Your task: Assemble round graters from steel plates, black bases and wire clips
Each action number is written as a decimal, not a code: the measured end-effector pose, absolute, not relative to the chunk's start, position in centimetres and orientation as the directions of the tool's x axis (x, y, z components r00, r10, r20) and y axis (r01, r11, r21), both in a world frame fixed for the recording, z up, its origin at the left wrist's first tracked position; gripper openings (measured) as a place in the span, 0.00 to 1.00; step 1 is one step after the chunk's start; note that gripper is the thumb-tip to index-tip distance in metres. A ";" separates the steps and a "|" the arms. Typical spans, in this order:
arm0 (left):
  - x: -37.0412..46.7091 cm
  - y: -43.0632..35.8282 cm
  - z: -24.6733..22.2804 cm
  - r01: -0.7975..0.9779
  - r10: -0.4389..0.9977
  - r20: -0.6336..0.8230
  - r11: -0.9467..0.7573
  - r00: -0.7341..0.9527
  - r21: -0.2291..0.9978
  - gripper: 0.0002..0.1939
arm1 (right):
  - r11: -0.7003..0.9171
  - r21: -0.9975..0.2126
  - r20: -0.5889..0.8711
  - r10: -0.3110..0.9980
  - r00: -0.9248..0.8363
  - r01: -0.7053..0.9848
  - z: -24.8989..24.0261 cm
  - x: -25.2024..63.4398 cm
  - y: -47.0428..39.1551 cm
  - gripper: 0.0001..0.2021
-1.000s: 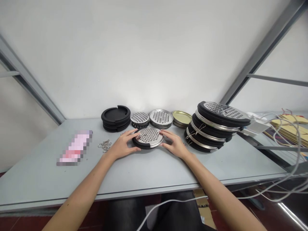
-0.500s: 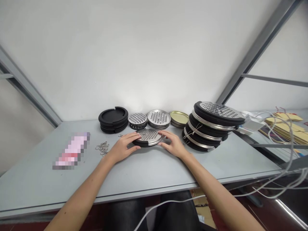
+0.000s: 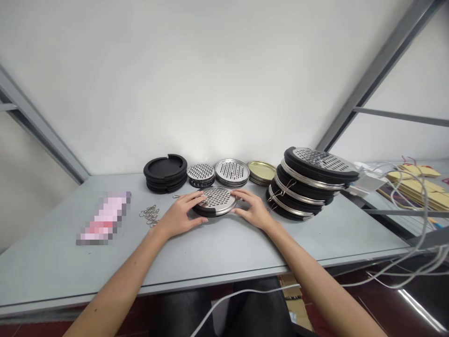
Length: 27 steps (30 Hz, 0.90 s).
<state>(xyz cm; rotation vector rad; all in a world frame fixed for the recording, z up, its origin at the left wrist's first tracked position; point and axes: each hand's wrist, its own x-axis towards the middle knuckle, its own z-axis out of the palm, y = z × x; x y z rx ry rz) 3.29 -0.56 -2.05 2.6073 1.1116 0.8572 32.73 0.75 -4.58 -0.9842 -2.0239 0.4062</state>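
Note:
A round metal grater disc [image 3: 218, 198] in a partly black rim lies on the grey table in front of me. On its left side, my left hand [image 3: 182, 213] rests its fingers over the top edge, with the thumb low by the front rim. My right hand [image 3: 253, 208] curves around the opposite edge, fingers above and thumb at the side. Just behind the disc stand a stack of small grater plates [image 3: 201, 172] and a stack of slotted metal plates [image 3: 232, 171].
Black ring bases [image 3: 165, 167] are stacked at back left, gold lids [image 3: 262, 170] at back right. A leaning tall stack of assembled graters [image 3: 301, 187] stands right of my hand. Small wire clips [image 3: 150, 214] and a blurred pink item [image 3: 105, 217] lie left. White cables [image 3: 426, 196] hang at right.
My left thumb has shifted slightly along and away from the front rim. Both hands stay at the grater disc, which has barely moved.

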 end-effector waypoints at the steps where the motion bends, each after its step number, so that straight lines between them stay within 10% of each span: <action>1: 3.3 -0.5 -2.1 0.604 0.709 0.434 -0.703 0.556 0.375 0.30 | 0.642 -0.583 0.543 0.763 -0.349 0.498 -4.6 32.7 0.8 0.26; 18: 3.4 -0.5 -2.4 0.627 0.705 0.423 -0.705 0.569 0.331 0.26 | 0.626 -0.543 0.460 0.780 -0.425 0.560 -5.0 32.9 1.1 0.27; 27: 3.0 -0.4 -1.8 0.630 0.735 0.364 -0.678 0.573 0.378 0.28 | 0.610 -0.575 0.379 0.789 -0.483 0.545 -5.3 33.1 1.1 0.50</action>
